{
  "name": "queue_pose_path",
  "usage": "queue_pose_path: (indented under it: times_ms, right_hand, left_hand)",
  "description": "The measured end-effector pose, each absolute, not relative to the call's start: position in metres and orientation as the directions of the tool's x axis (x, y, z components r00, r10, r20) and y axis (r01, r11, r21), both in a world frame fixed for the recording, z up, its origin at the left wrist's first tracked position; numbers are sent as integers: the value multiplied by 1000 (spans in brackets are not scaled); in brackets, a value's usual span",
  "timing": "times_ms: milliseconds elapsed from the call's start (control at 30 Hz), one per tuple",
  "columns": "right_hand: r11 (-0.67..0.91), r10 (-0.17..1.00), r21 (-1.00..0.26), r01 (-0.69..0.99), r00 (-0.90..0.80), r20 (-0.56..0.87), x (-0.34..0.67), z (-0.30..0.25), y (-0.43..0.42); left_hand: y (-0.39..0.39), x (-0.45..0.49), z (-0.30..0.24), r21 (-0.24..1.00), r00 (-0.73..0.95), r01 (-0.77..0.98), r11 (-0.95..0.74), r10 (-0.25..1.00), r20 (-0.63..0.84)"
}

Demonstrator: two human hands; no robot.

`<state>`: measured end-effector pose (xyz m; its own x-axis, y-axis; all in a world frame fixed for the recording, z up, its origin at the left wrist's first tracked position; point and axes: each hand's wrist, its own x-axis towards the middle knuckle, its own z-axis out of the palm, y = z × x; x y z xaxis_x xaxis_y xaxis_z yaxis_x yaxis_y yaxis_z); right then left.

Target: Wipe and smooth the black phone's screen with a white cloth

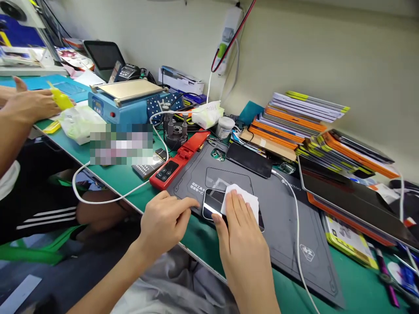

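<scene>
A smartphone [212, 205] with a dark, glossy screen lies on the grey work mat [281, 231] in front of me. My right hand [240, 222] rests flat over it, fingers stretched out together on a white wipe [250, 200] that covers part of the screen. The right thumb lies apart, by the phone's near edge. At the phone's left end is my left hand [168, 218], its index finger pointing toward the corner and the other fingers curled in. Nothing shows in its grip; I cannot tell whether the fingertip touches the phone.
Behind lies a second black phone [248, 159] beside a white cable [296, 218]. A red device [168, 172] borders the mat. Stacked flat packages [294, 117] and a large screen panel [353, 196] stand right. Left are a blue heating machine [121, 107] and another person's hand [31, 102].
</scene>
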<state>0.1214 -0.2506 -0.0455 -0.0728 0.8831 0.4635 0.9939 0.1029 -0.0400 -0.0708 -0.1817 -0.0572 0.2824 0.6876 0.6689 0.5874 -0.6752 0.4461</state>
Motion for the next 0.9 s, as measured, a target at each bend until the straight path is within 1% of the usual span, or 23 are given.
queue_pose_path:
  times_ms: [167, 233, 400, 567, 633, 800, 900]
  right_hand:
    - [199, 850, 46, 979, -196, 488, 120, -50, -273]
    - [188, 850, 43, 981, -185, 493, 117, -50, -263]
    - [136, 834, -17, 991, -105, 542, 107, -48, -240]
    - [205, 819, 79, 976, -215, 532, 108, -57, -272]
    - [207, 829, 63, 976, -209, 519, 104, -56, -269]
    - [172, 854, -54, 984, -122, 506, 87, -48, -234]
    - [218, 828, -35, 975, -166, 536, 87, -52, -247]
  left_hand:
    - [-181, -71, -58, 466, 278, 568, -678, 691, 667]
    - [-182, -71, -58, 459, 279, 578, -674, 692, 666]
    - [-183, -71, -57, 447, 290, 599, -664, 701, 652]
    - [-183, -70, -57, 448, 283, 603, -660, 702, 654]
    - [-183, -70, -57, 441, 291, 603, -665, 697, 655]
    - [-184, -71, -54, 451, 293, 605, -656, 710, 640]
    - [-184, -71, -54, 455, 303, 589, -668, 704, 642]
